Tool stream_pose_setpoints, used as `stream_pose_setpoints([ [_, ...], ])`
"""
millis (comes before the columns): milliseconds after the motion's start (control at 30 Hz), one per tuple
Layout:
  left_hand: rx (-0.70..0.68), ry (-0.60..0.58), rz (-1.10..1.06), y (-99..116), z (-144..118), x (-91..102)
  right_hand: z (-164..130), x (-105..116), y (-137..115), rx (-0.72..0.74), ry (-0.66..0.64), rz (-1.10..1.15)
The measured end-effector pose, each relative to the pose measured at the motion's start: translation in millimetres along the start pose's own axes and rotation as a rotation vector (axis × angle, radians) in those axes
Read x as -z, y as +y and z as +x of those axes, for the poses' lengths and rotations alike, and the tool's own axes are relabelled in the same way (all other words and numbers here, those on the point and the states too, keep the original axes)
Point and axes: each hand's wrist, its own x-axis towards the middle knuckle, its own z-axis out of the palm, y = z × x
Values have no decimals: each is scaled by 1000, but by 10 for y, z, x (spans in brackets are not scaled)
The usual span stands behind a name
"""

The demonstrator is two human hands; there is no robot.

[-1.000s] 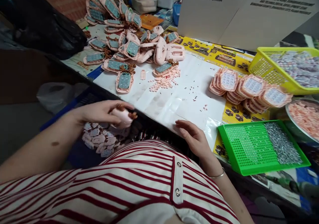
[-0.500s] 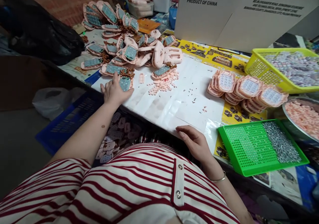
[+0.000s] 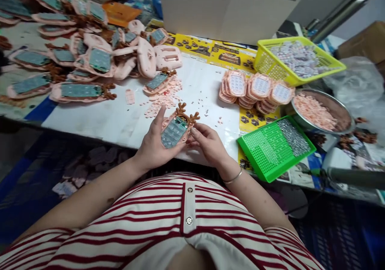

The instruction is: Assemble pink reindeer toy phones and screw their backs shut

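Note:
My left hand point(image 3: 153, 146) holds a pink toy phone shell with brown antlers point(image 3: 177, 126), its green circuit board facing up, just above the table's near edge. My right hand point(image 3: 207, 144) grips the same shell from its right side with the fingertips. A heap of similar pink shells with circuit boards point(image 3: 90, 57) lies at the far left of the table. Small pink buttons point(image 3: 161, 99) are scattered on the white sheet just beyond my hands.
A stack of pink keypad covers point(image 3: 255, 89) lies right of centre. Further right are a green tray of metal screws point(image 3: 275, 146), a metal bowl of pink parts point(image 3: 321, 109) and a yellow basket point(image 3: 297, 59). A cardboard box point(image 3: 228, 5) stands behind. A blue crate point(image 3: 36, 178) sits under the table.
My left hand dropped a finished piece into the crate below, reached to the heap, and brought a shell back to the near edge. My right hand rose to grip it. The view shifted right.

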Motion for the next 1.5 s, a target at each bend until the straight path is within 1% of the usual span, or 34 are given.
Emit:
stream_pose_setpoints([
  [67,9,-67,-134,45,16,-91,-16,36,3,42,4,38],
  [100,49,-94,-243,54,33,-110,-35,62,6,62,9,43],
  [167,213,-176,-543,51,78,-115,-75,119,7,82,7,51],
  [233,413,-358,-859,23,121,-102,-97,169,-21,94,-17,39],
  [300,546,-572,-1093,-18,156,-100,-83,215,-97,88,-65,-55],
  [333,575,-658,-1174,-36,171,-105,-59,243,-155,78,-95,-138],
  [367,582,-710,-1239,-51,185,-112,-25,277,-224,73,-117,-241],
  [400,578,-726,-1289,-59,200,-120,20,320,-304,86,-112,-358],
  [433,574,-719,-1322,-60,216,-126,75,372,-389,126,-70,-490],
  [467,568,-696,-1339,-56,235,-129,139,434,-477,197,20,-641],
  [533,567,-622,-1344,-34,276,-123,281,575,-641,368,295,-1000],
  [567,575,-586,-1341,-22,297,-116,355,646,-710,426,428,-1184],
  [600,588,-558,-1340,-11,318,-106,427,713,-767,450,530,-1353],
  [667,617,-520,-1337,-2,354,-84,554,822,-844,424,645,-1595],
  [733,632,-498,-1332,-13,379,-64,640,893,-879,365,705,-1710],
  [800,630,-471,-1326,-41,391,-50,671,928,-882,320,734,-1775],
  [867,613,-435,-1329,-70,392,-41,643,932,-860,326,735,-1822],
  [933,580,-398,-1340,-82,386,-36,561,898,-815,386,735,-1857],
  [1000,533,-350,-1356,-62,382,-31,432,813,-745,457,736,-1892],
  [1067,480,-313,-1362,-16,383,-21,264,673,-652,511,686,-1946],
  [1100,451,-300,-1359,11,384,-14,170,586,-599,539,638,-1978],
  [1167,391,-294,-1340,63,381,3,-24,392,-486,613,501,-2054],
  [1233,332,-281,-1318,99,364,22,-203,207,-378,717,343,-2121],
  [1300,292,-267,-1295,121,331,42,-342,74,-289,825,202,-2144],
  [1367,286,-270,-1276,137,290,68,-436,18,-226,941,110,-2111],
  [1400,289,-272,-1272,147,269,83,-469,18,-204,1003,87,-2068],
  [1433,290,-269,-1273,157,248,99,-494,32,-185,1061,74,-1993],
  [1467,286,-259,-1281,170,229,115,-511,54,-169,1096,76,-1870],
  [1500,275,-251,-1290,183,210,130,-520,80,-152,1092,91,-1698],
])
